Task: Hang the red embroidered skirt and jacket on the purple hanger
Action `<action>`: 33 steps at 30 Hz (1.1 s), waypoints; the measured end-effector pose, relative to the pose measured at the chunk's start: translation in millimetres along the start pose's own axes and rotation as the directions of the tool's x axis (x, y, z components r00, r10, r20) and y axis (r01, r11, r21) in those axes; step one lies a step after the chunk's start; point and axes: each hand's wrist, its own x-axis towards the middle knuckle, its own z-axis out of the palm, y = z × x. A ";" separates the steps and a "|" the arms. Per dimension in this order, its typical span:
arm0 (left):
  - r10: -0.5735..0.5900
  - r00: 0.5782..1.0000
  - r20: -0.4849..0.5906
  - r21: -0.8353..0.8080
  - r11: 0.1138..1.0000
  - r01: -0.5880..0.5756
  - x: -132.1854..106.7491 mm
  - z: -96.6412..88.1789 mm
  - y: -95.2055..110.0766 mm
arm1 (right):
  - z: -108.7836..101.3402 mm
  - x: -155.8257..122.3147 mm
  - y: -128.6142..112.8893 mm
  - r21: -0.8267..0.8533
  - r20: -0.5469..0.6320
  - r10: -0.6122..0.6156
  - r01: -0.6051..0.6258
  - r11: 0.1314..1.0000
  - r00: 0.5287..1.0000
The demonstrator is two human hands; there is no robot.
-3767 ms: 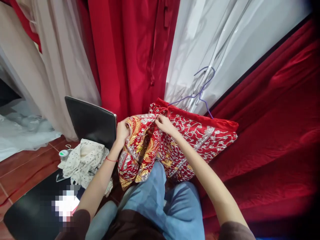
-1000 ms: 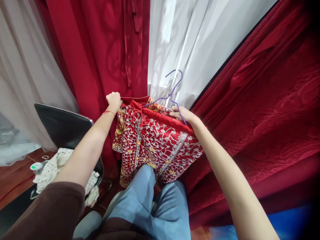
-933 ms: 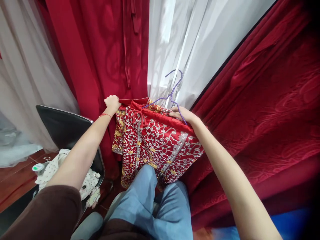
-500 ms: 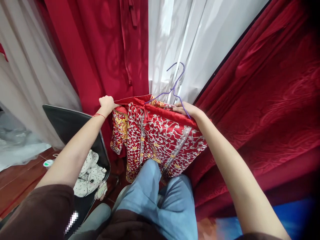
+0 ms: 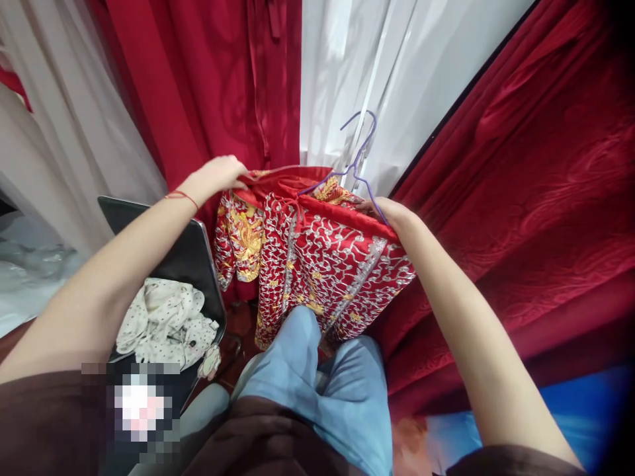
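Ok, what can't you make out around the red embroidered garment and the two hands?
Head view:
- Right hand fingertips: hidden behind the garment top edge.
- Hanger: lower bar covered by the garment.
- Garment hem: hidden behind the jeans.
- Pixelated patch on the chair: blurred out.
- Left hand palm: faces away.

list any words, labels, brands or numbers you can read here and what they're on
None can be read.
The embroidered red garment held by the left hand and right hand bears patterns only, no lettering.
The purple hanger is plain.
The spotted cloth shows dots only.
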 end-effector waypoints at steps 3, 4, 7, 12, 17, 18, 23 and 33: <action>0.137 0.983 0.122 0.237 0.958 -0.163 -9.0 27.3 6.5 | 2.2 -2.2 0.0 0.004 -0.020 0.046 -0.046 0.999 0.999; 0.144 0.982 0.121 0.278 0.945 -0.173 -10.9 32.4 4.5 | 2.4 -5.1 -1.2 0.011 -0.016 0.042 -0.041 0.999 0.999; 0.123 0.992 0.003 0.299 0.947 -0.118 -11.2 28.6 -10.4 | 0.8 -18.6 -6.6 0.027 0.053 0.069 -0.070 0.997 0.996; 0.017 0.953 -0.303 0.083 0.996 0.009 -6.8 -13.4 -26.2 | -6.9 -34.7 -14.2 0.043 0.220 0.226 -0.241 0.970 0.949; 0.027 0.957 -0.288 -0.066 0.997 -0.048 4.4 -24.8 -22.0 | -15.1 -36.2 -17.1 0.217 0.275 0.277 -0.340 0.915 0.921; 0.039 0.971 -0.236 -0.099 0.993 -0.064 8.3 -20.8 -22.3 | -16.8 -37.4 -17.9 0.220 0.274 0.287 -0.350 0.910 0.918; 0.119 0.993 0.001 -0.406 0.907 -0.108 22.4 9.8 -23.9 | -25.9 -47.6 -21.2 0.148 0.183 0.206 -0.234 0.961 0.961; 0.192 0.981 -0.014 -0.064 0.979 -0.192 -0.3 7.3 22.7 | -56.5 -23.3 4.6 -0.065 -0.165 -0.026 0.015 0.998 0.986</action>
